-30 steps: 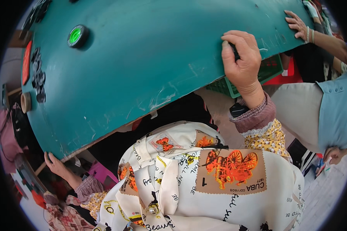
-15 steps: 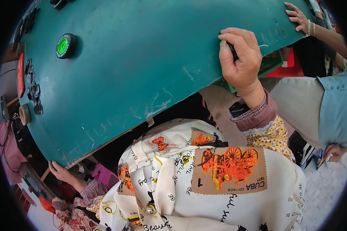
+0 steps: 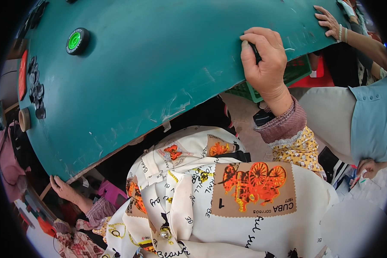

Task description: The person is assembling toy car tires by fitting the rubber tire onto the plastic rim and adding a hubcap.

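My right hand [image 3: 264,60] is closed above the near edge of the green tabletop [image 3: 155,64]. Between its thumb and fingers shows part of a small black piece [image 3: 257,53]; the rest is hidden by the hand, so its kind is unclear. At the table's near left corner, my left hand [image 3: 66,189] lies with its fingers stretched onto the edge, holding nothing that I can see. Far to the left on the top, a black toy wheel [image 3: 78,41] with a bright green hub lies on its side, apart from both hands.
Several black round pieces [image 3: 39,92] line the left edge, near a tape roll [image 3: 25,119] and a red object [image 3: 22,75]. A green crate [image 3: 299,71] sits below the edge. Another person's hand [image 3: 329,23] rests at the far right; another hand [image 3: 367,167] holds something white.
The view has shifted slightly, so the wheel appears higher. More of the black piece shows in my right hand. My left hand still rests at the table corner.
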### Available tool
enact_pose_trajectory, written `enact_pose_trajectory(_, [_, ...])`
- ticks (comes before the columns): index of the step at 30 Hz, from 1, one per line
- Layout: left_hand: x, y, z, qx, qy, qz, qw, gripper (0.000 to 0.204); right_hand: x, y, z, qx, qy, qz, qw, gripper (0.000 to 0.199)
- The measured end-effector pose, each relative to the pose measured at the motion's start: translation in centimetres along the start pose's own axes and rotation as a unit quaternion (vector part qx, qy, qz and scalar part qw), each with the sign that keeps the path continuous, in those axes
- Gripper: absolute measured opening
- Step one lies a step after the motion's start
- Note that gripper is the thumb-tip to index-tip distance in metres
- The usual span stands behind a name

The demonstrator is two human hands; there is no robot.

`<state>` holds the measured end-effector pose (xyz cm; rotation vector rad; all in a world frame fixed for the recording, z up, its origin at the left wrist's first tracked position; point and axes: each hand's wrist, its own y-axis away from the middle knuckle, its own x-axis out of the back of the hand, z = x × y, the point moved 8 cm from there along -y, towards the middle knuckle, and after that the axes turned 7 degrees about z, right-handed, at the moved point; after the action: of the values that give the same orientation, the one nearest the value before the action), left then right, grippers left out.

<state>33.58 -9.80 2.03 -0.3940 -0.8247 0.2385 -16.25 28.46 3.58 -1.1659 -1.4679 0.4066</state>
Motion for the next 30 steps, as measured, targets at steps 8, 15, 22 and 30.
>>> enact_pose_trajectory(8, [0.3,-0.6,-0.6,-0.005,-0.024,-0.004,1.000,0.041,0.0,0.4,0.1,-0.016,-0.010,0.003,1.000,0.011])
enact_pose_trajectory(15, [0.4,-1.2,-1.4,-0.035,-0.058,0.005,0.998,0.040,0.4,0.6,0.6,-0.013,-0.013,0.005,1.000,0.010])
enact_pose_trajectory(22, [1.0,-2.3,-1.8,-0.081,-0.140,0.010,0.987,0.036,-0.6,-0.4,-0.2,-0.026,-0.038,-0.009,0.999,0.013])
enact_pose_trajectory(30, [0.6,-2.7,-0.2,-0.082,-0.122,0.000,0.989,0.029,0.3,-0.4,-1.0,-0.056,-0.037,-0.047,0.997,0.014])
